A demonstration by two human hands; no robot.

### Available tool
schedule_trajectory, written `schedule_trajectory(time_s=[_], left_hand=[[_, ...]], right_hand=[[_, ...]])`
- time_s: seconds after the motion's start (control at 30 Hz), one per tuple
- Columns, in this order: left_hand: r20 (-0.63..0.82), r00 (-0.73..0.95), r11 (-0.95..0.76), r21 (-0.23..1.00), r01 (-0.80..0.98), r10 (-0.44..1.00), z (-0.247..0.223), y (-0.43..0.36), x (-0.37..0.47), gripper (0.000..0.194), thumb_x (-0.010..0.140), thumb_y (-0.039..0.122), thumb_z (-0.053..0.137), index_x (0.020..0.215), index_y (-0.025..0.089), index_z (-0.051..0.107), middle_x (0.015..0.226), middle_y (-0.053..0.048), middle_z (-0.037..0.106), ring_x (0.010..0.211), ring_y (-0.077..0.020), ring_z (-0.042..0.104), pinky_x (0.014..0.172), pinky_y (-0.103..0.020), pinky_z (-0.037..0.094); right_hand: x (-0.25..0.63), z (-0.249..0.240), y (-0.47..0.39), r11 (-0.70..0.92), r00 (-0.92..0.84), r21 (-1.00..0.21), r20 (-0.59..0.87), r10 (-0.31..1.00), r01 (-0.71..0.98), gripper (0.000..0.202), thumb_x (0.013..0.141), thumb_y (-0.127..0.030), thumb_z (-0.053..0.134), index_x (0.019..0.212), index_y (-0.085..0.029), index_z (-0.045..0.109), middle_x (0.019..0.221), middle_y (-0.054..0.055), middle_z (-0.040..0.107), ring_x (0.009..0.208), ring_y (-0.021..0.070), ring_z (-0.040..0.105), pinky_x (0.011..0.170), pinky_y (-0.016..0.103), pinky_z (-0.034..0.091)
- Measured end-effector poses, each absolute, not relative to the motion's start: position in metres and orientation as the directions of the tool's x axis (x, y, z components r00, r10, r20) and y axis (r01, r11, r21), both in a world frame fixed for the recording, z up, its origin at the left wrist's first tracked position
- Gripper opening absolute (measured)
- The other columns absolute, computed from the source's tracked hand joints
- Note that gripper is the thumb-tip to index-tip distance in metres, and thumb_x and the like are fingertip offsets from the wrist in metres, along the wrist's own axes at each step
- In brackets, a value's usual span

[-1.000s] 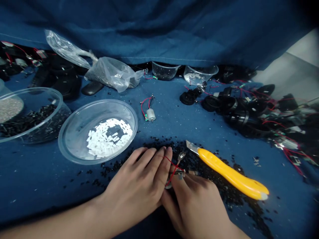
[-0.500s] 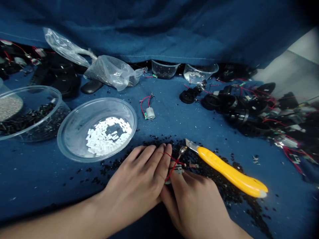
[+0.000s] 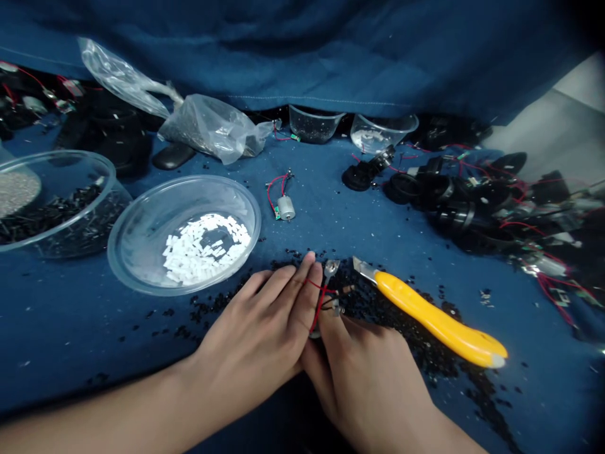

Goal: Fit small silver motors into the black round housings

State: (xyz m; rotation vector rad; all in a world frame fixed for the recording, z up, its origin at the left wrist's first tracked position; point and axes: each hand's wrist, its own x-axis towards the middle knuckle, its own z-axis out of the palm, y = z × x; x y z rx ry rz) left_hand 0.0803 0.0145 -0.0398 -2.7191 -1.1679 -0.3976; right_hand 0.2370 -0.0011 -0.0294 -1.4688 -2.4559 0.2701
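Both hands meet near the front edge, around a small wired part (image 3: pixel 334 305) with red and black wires and a silvery tip. My left hand (image 3: pixel 269 315) has its fingers together, a red wire running over them, its fingertips resting near scattered black bits. My right hand (image 3: pixel 373 366) is curled around the part, its fingers bent underneath and partly hidden. Much of the part is covered by the hands. A yellow utility knife (image 3: pixel 435 318) lies just right of them, blade toward the hands. Farther back, a small silver motor (image 3: pixel 285 208) lies with red wires and a green board.
A round clear tub (image 3: pixel 142 252) of white pieces is at the left, beside a tub of black pieces (image 3: pixel 70 211). Behind them lie a plastic bag (image 3: pixel 208 129) and two small clear containers (image 3: pixel 314 126). Black housings with wires (image 3: pixel 454 211) are heaped at the right.
The wired part's silvery tip has shifted left and slightly away from me. My left fingertips have spread a little. The whole view has shifted slightly.
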Motion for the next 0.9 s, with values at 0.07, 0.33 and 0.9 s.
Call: schedule_trajectory(time_s=[0.07, 0.33, 0.9], left_hand=[[0.299, 0.66, -0.679, -0.052, 0.732, 0.689, -0.0406, 0.0144, 0.0801, 0.054, 0.088, 0.013, 0.039, 0.138, -0.007, 0.039, 0.144, -0.025, 0.044, 0.118, -0.031, 0.054, 0.094, -0.041, 0.042], [0.294, 0.664, -0.679, -0.063, 0.731, 0.688, -0.0386, 0.0147, 0.0819, 0.051, 0.089, 0.013, 0.036, 0.135, -0.007, 0.042, 0.142, -0.026, 0.048, 0.119, -0.0321, 0.055, 0.09, -0.041, 0.046], [0.316, 0.656, -0.689, -0.009, 0.725, 0.686, -0.0415, 0.0115, 0.0832, 0.047, 0.09, 0.013, 0.039, 0.132, -0.008, 0.044, 0.138, -0.026, 0.051, 0.122, -0.033, 0.056, 0.09, -0.043, 0.052]], right_hand=[[0.2367, -0.0295, -0.0009, 0.466, -0.45, -0.293, 0.126, 0.884, 0.835, 0.009, 0.084, -0.017, 0.047, 0.083, -0.019, 0.056, 0.07, 0.006, 0.07, 0.047, 0.0204, 0.062, 0.041, 0.029, 0.037], [0.2381, -0.0293, -0.0009, 0.507, -0.477, -0.238, 0.175, 0.861, 0.828, 0.01, 0.086, -0.02, 0.046, 0.083, -0.018, 0.056, 0.067, 0.007, 0.069, 0.046, 0.0197, 0.06, 0.039, 0.029, 0.034], [0.2432, -0.0326, -0.0001, 0.53, -0.485, -0.294, 0.217, 0.847, 0.795, 0.035, 0.1, -0.029, 0.029, 0.08, -0.019, 0.056, 0.049, 0.001, 0.056, 0.038, 0.0141, 0.05, 0.04, 0.026, 0.026]])
